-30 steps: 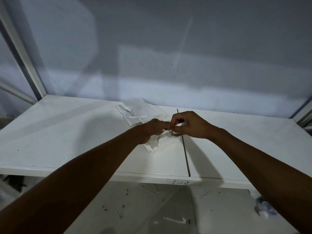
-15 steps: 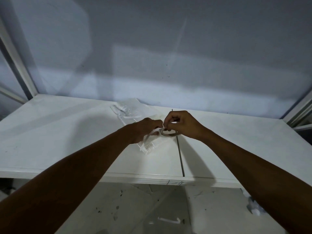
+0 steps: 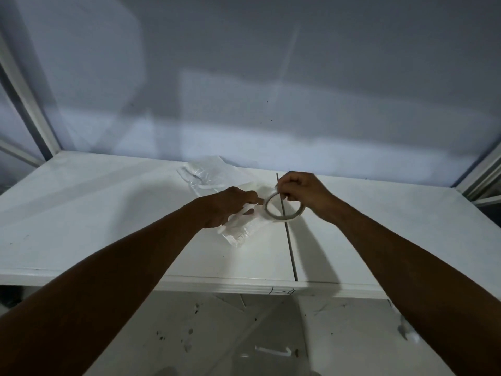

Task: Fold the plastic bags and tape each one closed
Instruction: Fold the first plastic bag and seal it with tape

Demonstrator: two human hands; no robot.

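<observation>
— Foreground?
— Left hand curls its fingers round a clear, crinkled folded bag near the middle of a white table. Right hand pinches a thin tape ring just beside it.
— Surroundings?
— Dark seam crosses the tabletop. More clear bags lie behind, against a grey wall.

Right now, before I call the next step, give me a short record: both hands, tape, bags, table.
left hand: holds the folded bag, fingertips right by the tape roll
right hand: grips the tape roll from above
tape roll: tilted ring, raised over the table's seam
folded bag: on the table, partly under the left hand
other bags: lie farther back, near the wall
table: white
tape on bag: cannot tell
</observation>
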